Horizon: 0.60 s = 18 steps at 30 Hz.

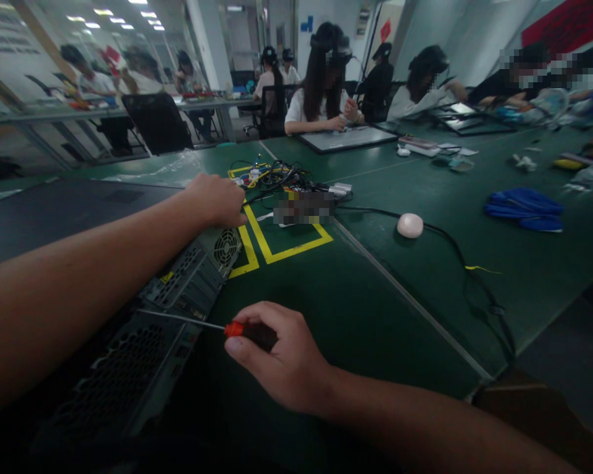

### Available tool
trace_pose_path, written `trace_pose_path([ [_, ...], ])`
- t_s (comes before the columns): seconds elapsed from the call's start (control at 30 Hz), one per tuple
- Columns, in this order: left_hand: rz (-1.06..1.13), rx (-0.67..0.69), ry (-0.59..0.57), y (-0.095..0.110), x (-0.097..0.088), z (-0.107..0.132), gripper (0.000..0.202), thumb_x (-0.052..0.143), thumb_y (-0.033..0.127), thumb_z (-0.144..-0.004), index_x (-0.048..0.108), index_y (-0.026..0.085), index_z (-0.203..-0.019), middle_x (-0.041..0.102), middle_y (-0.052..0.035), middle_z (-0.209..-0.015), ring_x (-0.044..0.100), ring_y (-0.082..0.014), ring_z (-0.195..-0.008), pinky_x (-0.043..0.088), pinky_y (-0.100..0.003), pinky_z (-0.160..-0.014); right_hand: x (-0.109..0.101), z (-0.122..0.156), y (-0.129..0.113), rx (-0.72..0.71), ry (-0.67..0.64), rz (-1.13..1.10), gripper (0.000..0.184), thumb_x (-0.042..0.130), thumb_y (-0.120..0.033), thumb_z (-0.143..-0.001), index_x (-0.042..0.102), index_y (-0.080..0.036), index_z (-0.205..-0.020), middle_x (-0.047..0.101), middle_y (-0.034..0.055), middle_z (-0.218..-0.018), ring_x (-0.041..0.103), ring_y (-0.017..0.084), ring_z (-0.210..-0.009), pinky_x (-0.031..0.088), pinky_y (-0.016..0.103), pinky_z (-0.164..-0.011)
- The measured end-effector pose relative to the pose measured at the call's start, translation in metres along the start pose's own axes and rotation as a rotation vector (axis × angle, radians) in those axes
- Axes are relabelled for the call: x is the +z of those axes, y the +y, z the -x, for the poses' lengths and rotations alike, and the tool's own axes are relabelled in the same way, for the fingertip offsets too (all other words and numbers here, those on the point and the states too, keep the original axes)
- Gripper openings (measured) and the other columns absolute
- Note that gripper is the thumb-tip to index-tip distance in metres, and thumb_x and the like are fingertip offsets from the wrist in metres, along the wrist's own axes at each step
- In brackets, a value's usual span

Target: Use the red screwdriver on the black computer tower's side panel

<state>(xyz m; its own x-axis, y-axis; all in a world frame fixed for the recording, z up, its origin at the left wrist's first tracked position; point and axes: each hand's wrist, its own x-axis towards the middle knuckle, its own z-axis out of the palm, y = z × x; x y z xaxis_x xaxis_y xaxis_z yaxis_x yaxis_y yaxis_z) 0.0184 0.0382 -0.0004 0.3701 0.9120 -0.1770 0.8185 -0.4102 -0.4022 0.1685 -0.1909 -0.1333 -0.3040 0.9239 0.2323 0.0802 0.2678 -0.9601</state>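
A dark desktop computer case (79,204) lies at the left, its perforated rear panel (182,299) turned toward me. My right hand (291,355) is closed around the red and black handle of a screwdriver (234,329). Its long metal shaft points left across the rear panel; whether the tip touches a screw is too dark to tell. My left hand (215,201) bends over the far top corner of the case, above the round fan grille (226,247), with its fingers curled round the edge. The left forearm covers part of the case.
Beyond the case lies a tangle of cables (286,176) near yellow tape markings (296,251). A black cord with a pale rounded piece (410,225) crosses the green table (385,316). A blue cloth bundle (524,209) sits right. Across the table a person (326,85) works at a flat panel (348,139).
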Motion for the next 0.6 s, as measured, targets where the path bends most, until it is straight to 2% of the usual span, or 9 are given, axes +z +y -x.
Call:
trace_pose_path([
  [0.13,-0.035,0.004,-0.007,0.0005,-0.0005,0.0014,0.062,0.063,0.051,-0.112,0.095,0.018,-0.153,0.092,-0.0318,-0.143,0.084,-0.0553,-0.142,0.067,-0.064,-0.119,-0.0012,0.0006,-0.0016,-0.009,-0.025,0.033,0.028,0.076,-0.046,-0.119,0.087,-0.023,-0.108,0.083,0.0049,-0.098,0.076,0.023,-0.091,0.063,0.038,-0.09],
  [0.2,-0.027,0.007,-0.008,0.0001,-0.0004,0.0012,0.062,0.064,0.054,-0.11,0.097,0.02,-0.151,0.093,-0.0299,-0.139,0.084,-0.0546,-0.143,0.067,-0.063,-0.118,-0.0003,0.0009,-0.0028,0.03,-0.031,-0.003,0.025,0.084,-0.049,-0.115,0.086,-0.023,-0.114,0.084,0.0038,-0.1,0.077,0.022,-0.09,0.063,0.036,-0.087],
  [0.3,-0.03,0.013,0.001,-0.0005,-0.0003,0.0004,0.06,0.066,0.055,-0.109,0.097,0.024,-0.15,0.094,-0.0272,-0.135,0.083,-0.0533,-0.142,0.067,-0.06,-0.116,0.0013,0.0007,-0.0046,0.097,-0.04,-0.042,0.039,0.103,-0.05,-0.099,0.079,-0.026,-0.118,0.081,-0.0009,-0.098,0.072,0.019,-0.082,0.06,0.032,-0.078],
  [0.43,-0.048,0.002,-0.003,0.0,-0.0005,0.0001,0.064,0.063,0.054,-0.111,0.095,0.018,-0.153,0.093,-0.0307,-0.14,0.084,-0.0539,-0.138,0.067,-0.062,-0.115,0.0014,-0.0015,-0.0052,0.051,-0.034,-0.043,0.028,0.095,-0.038,-0.099,0.071,-0.027,-0.108,0.079,-0.001,-0.098,0.072,0.02,-0.084,0.062,0.035,-0.084],
  [0.6,0.003,-0.009,0.007,0.0006,0.001,-0.0001,0.063,0.069,0.052,-0.107,0.095,0.019,-0.153,0.092,-0.0305,-0.144,0.084,-0.0557,-0.141,0.066,-0.063,-0.119,0.0009,-0.0016,-0.0019,0.04,-0.038,-0.034,0.024,0.093,-0.035,-0.1,0.071,-0.028,-0.108,0.081,0.0002,-0.101,0.075,0.022,-0.088,0.066,0.039,-0.09],
])
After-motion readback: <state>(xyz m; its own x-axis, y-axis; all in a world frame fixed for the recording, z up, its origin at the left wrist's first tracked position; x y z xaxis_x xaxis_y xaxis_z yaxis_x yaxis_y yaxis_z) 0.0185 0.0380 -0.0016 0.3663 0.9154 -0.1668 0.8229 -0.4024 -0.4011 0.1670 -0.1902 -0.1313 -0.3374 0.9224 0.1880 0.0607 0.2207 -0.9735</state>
